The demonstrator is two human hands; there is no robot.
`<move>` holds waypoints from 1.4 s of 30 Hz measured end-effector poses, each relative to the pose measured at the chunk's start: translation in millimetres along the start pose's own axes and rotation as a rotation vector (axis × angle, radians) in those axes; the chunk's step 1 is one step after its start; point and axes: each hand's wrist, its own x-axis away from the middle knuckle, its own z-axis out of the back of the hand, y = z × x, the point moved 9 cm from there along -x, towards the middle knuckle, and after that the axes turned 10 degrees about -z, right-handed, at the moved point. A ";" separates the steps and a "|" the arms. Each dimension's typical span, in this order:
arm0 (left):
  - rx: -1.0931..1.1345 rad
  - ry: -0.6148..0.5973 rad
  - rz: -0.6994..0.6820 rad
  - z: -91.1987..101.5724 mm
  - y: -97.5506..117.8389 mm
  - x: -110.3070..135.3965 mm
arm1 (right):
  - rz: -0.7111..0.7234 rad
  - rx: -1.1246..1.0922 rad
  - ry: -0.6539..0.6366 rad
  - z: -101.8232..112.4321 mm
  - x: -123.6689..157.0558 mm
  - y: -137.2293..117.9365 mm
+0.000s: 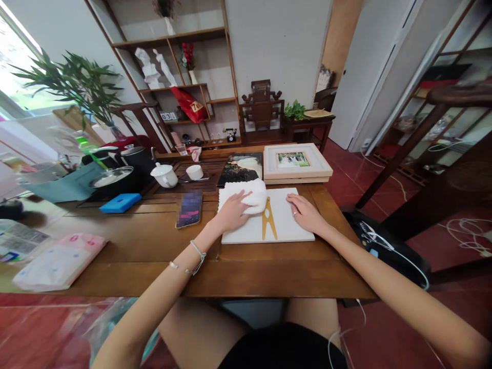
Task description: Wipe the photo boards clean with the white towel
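A white board (pixel 286 228) lies flat on the wooden table in front of me. On its face is a golden shape (pixel 267 220) like a clothes peg or a letter A. My left hand (pixel 233 211) rests over a bunched white towel (pixel 257 197) on the board's left half, fingers bent onto the fabric; part of the grip is hidden. The towel covers the board's upper left and touches the top of the golden shape. Toward the board's right edge, my right hand (pixel 305 212) lies with its fingers extended on the surface, holding nothing.
Behind the board are a dark photo panel (pixel 241 169) and a framed picture (pixel 298 163). A phone (pixel 189 209), a blue box (pixel 120 203), a lidded white cup (pixel 164 176) and a tissue pack (pixel 59 261) are to the left. A black bag (pixel 384 251) stands at right.
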 end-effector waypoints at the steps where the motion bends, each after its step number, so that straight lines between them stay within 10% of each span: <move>1: -0.012 -0.001 0.008 -0.5 0.3 -0.7 | 0.000 0.000 -0.003 0.0 -0.1 0.0; 16: -0.027 -0.204 -0.103 24.3 103.0 58.1 | -0.012 -0.003 -0.011 -2.1 -2.2 1.1; 33: -0.054 -0.054 0.087 2.1 3.7 8.9 | -0.007 -0.023 -0.010 -2.0 -1.5 2.8; 42: -0.052 -0.112 0.035 11.4 44.2 42.2 | -0.019 -0.022 -0.016 -2.1 -1.4 2.8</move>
